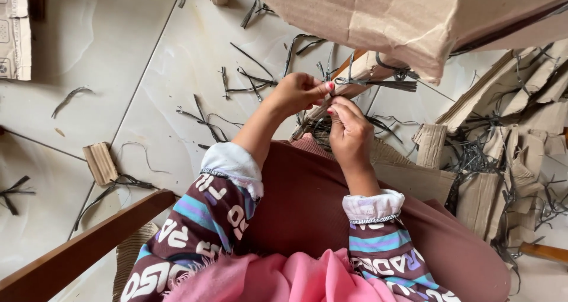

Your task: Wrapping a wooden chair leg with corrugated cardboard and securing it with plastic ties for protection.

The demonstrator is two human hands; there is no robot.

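Sitting over a tiled floor (pixel 118 71), the person works a cardboard strip (pixel 349 80) held above the lap. The left hand (pixel 299 92) pinches the strip's near part between thumb and fingertips, its grip closed on it; the right hand (pixel 350 130), just below and touching the strip, is closed on it too, fingers curled around its lower end. The strip's long axis runs on a slant, from low by the right hand up and away toward the big cardboard sheet (pixel 414 18) hanging over it, with dark fibres (pixel 390 84) sticking out at its far end. Judging by what lies about, much is done: a heap of cardboard pieces (pixel 509 154) sits right of the strip, and loose dark strands (pixel 248 80) are scattered left of it. The strip in hand looks only partly stripped, its fibres not yet pulled free.
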